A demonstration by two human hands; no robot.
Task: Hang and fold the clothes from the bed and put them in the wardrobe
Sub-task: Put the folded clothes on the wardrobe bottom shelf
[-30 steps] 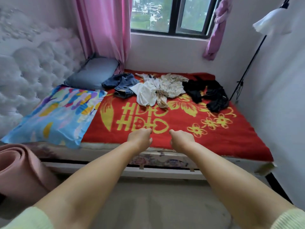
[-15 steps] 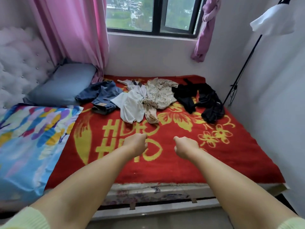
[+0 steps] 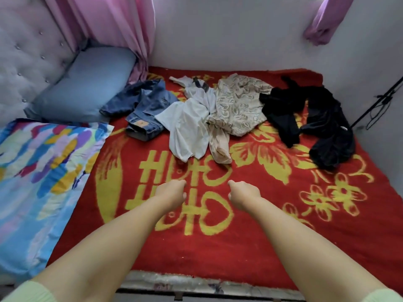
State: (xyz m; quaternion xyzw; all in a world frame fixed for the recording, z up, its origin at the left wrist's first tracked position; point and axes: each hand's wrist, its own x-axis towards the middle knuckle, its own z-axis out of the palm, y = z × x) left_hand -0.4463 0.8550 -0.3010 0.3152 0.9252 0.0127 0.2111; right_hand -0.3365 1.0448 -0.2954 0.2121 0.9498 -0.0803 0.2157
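Several crumpled clothes lie along the far side of the bed with the red and yellow blanket (image 3: 239, 247): blue jeans (image 3: 146, 107), a white top (image 3: 187, 129), a beige patterned garment (image 3: 237, 105) and black clothes (image 3: 316, 123). My left hand (image 3: 171, 194) and my right hand (image 3: 243, 196) reach out side by side over the blanket's middle, short of the clothes. Both have their fingers curled down and hold nothing. No wardrobe or hanger is in view.
A blue-grey pillow (image 3: 87, 86) and a colourful pillow (image 3: 37, 177) lie at the left by the tufted headboard (image 3: 28, 51). Pink curtains (image 3: 113, 25) hang behind. A black stand (image 3: 379, 103) leans against the right wall. The bed's front edge (image 3: 196, 284) is below.
The view has come closer to the bed and tilted down; the window has left the frame. Both hands have advanced over the blanket toward the clothes, still curled.
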